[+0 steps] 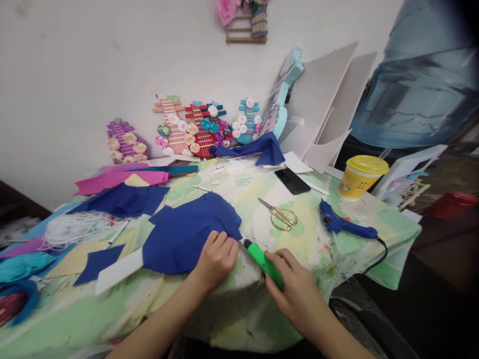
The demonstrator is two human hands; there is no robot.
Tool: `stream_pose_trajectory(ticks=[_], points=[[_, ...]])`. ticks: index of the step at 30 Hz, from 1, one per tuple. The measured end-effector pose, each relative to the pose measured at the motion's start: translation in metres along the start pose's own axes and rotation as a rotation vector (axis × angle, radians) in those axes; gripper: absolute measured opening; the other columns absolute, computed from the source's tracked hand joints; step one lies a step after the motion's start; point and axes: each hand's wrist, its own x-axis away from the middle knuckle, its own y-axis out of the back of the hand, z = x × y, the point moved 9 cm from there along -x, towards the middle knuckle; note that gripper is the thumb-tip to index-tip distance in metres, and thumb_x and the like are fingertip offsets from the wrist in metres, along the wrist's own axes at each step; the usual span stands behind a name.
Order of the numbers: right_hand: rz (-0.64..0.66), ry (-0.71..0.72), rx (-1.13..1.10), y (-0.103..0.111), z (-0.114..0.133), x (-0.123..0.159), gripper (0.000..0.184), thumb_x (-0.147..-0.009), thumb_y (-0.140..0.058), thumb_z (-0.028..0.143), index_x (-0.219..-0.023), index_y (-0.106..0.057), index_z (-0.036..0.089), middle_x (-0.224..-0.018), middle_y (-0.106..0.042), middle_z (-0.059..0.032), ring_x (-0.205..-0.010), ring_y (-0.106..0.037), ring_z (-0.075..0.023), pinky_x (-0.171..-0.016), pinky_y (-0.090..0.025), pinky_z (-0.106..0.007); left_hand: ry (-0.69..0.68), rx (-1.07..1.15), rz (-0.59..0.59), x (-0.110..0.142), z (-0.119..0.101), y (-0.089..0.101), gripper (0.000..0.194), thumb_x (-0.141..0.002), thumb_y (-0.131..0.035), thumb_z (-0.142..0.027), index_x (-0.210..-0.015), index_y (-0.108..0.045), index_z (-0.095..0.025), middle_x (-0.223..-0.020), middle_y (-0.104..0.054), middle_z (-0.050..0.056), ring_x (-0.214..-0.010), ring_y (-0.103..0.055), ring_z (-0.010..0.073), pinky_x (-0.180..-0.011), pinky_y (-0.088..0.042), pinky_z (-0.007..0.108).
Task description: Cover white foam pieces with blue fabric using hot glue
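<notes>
Fingers curled together, left hand point(219, 259) is steadying blue sheet point(179, 229); right hand point(295, 289) is clamping green tool point(266, 264), seemingly edge-working, needing care.

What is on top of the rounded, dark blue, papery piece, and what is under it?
The left hand rests on its lower right edge. A flat white strip sticks out from under the piece; anything else beneath is covered.

Craft work area, cloth-covered table point(295, 234), scattered blue paper point(187, 229), scissors point(279, 214), glue gun point(346, 224), flower-decorated instrument models point(202, 129) along the wall point(93, 60)
</notes>
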Motion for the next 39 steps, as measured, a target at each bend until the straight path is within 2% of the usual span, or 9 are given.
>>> stream_pose_trajectory(ticks=[4,9,12,18,25,34,39], points=[[0.027,-0.011,0.033,-0.004,0.002,-0.002,0.034,-0.086,-0.043,0.016,-0.119,-0.051,0.014,-0.101,-0.055,-0.0121,-0.085,-0.061,-0.0219,-0.075,-0.053,-0.038,0.008,-0.006,0.018,0.001,0.000,-0.002,0.029,-0.086,-0.046,-0.007,-0.059,-0.053,-0.016,-0.055,-0.046,0.003,-0.062,-0.040,0.0179,-0.063,-0.029,0.034],[0.018,0.005,0.069,-0.004,0.004,-0.002,0.034,-0.086,-0.043,0.017,-0.119,-0.050,0.014,-0.102,-0.055,-0.0124,-0.085,-0.062,-0.0220,-0.074,-0.053,-0.038,0.163,-0.088,0.110,-0.002,0.011,-0.009,0.012,-0.085,-0.052,-0.019,-0.078,-0.061,-0.014,-0.069,-0.055,0.007,-0.071,-0.046,0.0221,-0.065,-0.031,0.037],[0.006,0.012,0.074,-0.003,0.005,-0.002,0.034,-0.086,-0.043,0.016,-0.119,-0.050,0.014,-0.102,-0.055,-0.0122,-0.084,-0.062,-0.0213,-0.074,-0.053,-0.037,0.207,-0.178,0.144,-0.005,0.014,-0.011,0.015,-0.086,-0.051,-0.021,-0.077,-0.061,-0.014,-0.067,-0.054,0.008,-0.068,-0.045,0.0224,-0.062,-0.029,0.037],[0.005,0.008,0.074,-0.003,0.007,-0.004,0.033,-0.086,-0.043,0.016,-0.118,-0.050,0.015,-0.102,-0.055,-0.0116,-0.085,-0.062,-0.0213,-0.075,-0.053,-0.037,0.169,-0.215,0.080,-0.005,0.011,-0.006,0.018,-0.086,-0.047,-0.009,-0.082,-0.064,-0.012,-0.064,-0.056,0.007,-0.068,-0.046,0.0214,-0.062,-0.029,0.036],[0.029,-0.016,0.095,-0.004,0.008,-0.007,0.033,-0.086,-0.043,0.017,-0.119,-0.051,0.014,-0.104,-0.055,-0.0135,-0.087,-0.062,-0.0234,-0.075,-0.053,-0.039,0.116,-0.156,0.035,-0.005,0.007,-0.001,0.020,-0.086,-0.048,-0.006,-0.076,-0.065,-0.009,-0.063,-0.056,0.008,-0.066,-0.045,0.0203,-0.061,-0.029,0.035],[0.014,0.034,0.177,0.003,0.004,0.006,0.034,-0.087,-0.041,0.018,-0.120,-0.050,0.014,-0.102,-0.056,-0.0132,-0.076,-0.063,-0.0217,-0.064,-0.054,-0.037,0.097,-0.123,0.006,-0.005,0.006,0.001,0.022,-0.086,-0.047,-0.006,-0.073,-0.064,-0.010,-0.062,-0.056,0.007,-0.067,-0.045,0.0196,-0.062,-0.030,0.035],[0.002,0.059,0.221,0.003,0.010,0.000,0.034,-0.087,-0.042,0.019,-0.120,-0.050,0.015,-0.102,-0.057,-0.0127,-0.074,-0.064,-0.0223,-0.060,-0.053,-0.036,0.071,-0.122,-0.048,-0.005,0.003,0.007,0.020,-0.087,-0.049,-0.008,-0.075,-0.065,-0.010,-0.063,-0.056,0.007,-0.070,-0.048,0.0201,-0.063,-0.032,0.035]])
